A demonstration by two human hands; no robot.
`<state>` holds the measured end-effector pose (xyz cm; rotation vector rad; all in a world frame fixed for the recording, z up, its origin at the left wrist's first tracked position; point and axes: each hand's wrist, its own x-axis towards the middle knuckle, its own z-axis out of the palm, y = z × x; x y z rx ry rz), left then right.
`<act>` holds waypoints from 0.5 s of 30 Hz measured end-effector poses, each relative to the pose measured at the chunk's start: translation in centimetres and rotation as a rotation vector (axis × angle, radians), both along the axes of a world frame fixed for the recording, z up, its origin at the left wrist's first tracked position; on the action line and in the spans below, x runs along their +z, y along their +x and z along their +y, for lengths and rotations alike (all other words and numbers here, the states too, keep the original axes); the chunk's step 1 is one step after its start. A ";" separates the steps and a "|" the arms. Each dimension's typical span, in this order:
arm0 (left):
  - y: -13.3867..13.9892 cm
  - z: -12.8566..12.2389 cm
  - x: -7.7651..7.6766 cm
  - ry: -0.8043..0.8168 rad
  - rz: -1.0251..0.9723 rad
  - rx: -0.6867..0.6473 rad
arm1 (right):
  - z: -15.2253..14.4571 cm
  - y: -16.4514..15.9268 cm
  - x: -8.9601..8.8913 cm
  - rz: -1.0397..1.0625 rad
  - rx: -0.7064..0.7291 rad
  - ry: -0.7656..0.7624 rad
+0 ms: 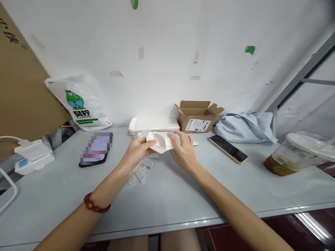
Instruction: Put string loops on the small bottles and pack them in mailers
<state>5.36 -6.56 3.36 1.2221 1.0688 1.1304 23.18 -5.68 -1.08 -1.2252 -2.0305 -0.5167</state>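
A white pouch is held between my two hands above the grey table, its mouth spread apart. My left hand pinches its left edge between thumb and fingers. Gripping the right side from above is my right hand, fingers closed on the material. Behind them lies a stack of flat white pouches with thin strings at the left end. Several small clear plastic pieces are scattered on the table just below my left hand. What is inside the held pouch I cannot make out.
An open cardboard box stands by the wall. A phone, a light blue fabric bag and a drink cup are on the right. Another phone, a printed plastic bag and a white charger are left.
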 end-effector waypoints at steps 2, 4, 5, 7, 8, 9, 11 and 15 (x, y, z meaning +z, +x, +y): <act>-0.4 0.3 0.0 0.017 0.002 0.018 | 0.2 0.1 -0.2 -0.006 0.002 -0.023; -0.7 0.4 0.0 0.045 0.029 0.060 | 0.3 0.3 -0.2 -0.016 0.024 -0.047; -0.7 0.4 0.1 0.055 0.053 0.086 | 0.3 0.4 -0.1 -0.020 0.038 -0.058; -0.7 0.3 0.3 0.061 0.120 0.137 | 0.4 0.5 0.0 -0.023 0.069 -0.068; -0.7 0.2 0.4 0.061 0.158 0.157 | 0.4 0.6 0.1 -0.023 0.086 -0.065; -0.6 0.1 0.5 0.067 0.190 0.169 | 0.4 0.6 0.1 -0.022 0.104 -0.056; -0.4 -0.1 0.7 0.124 0.231 0.178 | 0.4 0.7 0.1 -0.014 0.135 -0.034; -0.2 -0.5 0.6 0.405 0.420 0.083 | 0.3 1.0 0.5 0.006 0.122 -0.032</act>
